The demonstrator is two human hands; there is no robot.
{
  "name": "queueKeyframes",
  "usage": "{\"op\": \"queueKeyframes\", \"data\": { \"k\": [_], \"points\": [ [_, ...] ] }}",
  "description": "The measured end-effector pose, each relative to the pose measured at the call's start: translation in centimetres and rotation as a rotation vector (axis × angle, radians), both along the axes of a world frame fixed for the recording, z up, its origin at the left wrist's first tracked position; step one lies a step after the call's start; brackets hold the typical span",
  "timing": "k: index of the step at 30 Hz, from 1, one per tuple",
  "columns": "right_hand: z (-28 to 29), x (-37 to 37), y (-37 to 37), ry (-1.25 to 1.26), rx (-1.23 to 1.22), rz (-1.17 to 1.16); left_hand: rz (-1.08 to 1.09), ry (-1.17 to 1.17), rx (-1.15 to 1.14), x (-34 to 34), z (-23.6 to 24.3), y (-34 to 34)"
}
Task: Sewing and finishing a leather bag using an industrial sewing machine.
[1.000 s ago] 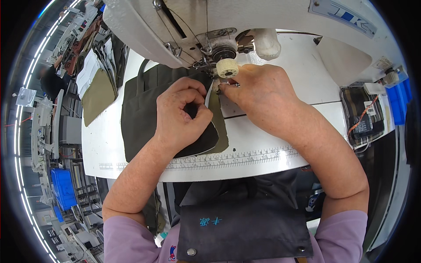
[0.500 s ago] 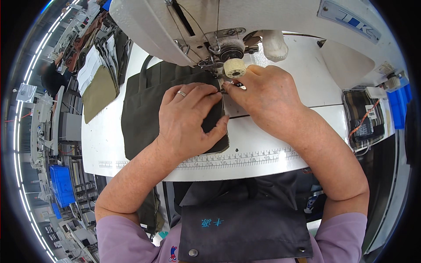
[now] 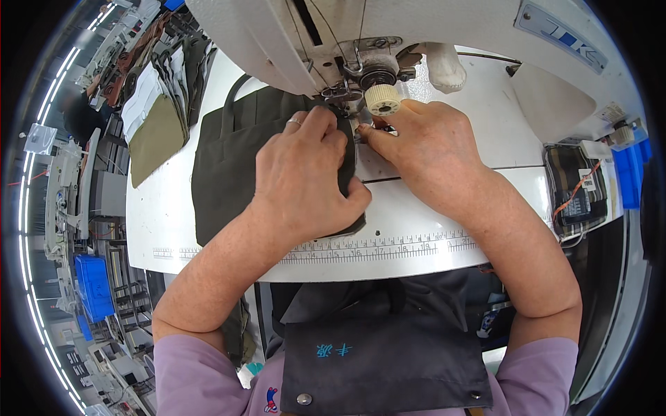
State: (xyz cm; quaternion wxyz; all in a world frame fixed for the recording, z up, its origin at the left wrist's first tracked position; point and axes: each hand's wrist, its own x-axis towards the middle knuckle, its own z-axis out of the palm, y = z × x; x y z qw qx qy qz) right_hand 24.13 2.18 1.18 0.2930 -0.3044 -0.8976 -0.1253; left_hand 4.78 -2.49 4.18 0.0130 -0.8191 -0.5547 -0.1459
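Note:
A dark olive fabric piece with a strap loop lies on the white sewing table under the head of a white sewing machine. My left hand lies flat on the fabric, fingers spread toward the presser foot, a ring on one finger. My right hand rests at the fabric's right edge beside the needle, fingertips pinching the edge just below a cream ribbed knob.
A ruler strip runs along the table's front edge. A stack of olive and white cut pieces lies at the far left. A control box with wires hangs at right. Blue bins stand at lower left.
My left hand has opened from a bunched grip to lie flat on the fabric and slid toward the needle. The fabric has been smoothed out. My right hand has stayed by the needle.

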Motion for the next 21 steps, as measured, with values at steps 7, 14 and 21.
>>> {"op": "queueKeyframes", "data": {
  "k": [7, 14, 21],
  "points": [
    [0.3, 0.1, -0.2, 0.009, -0.023, 0.004, -0.125, -0.663, -0.458, -5.4, 0.3, 3.0],
    [0.5, 0.0, -0.2, -0.04, -0.051, 0.003, -0.064, -1.037, -0.71, -7.5, -0.7, 4.5],
    [0.6, -0.2, -0.2, -0.07, -0.057, -0.021, -0.005, -1.078, -0.77, -7.6, -0.8, 4.5]
  ]
}}
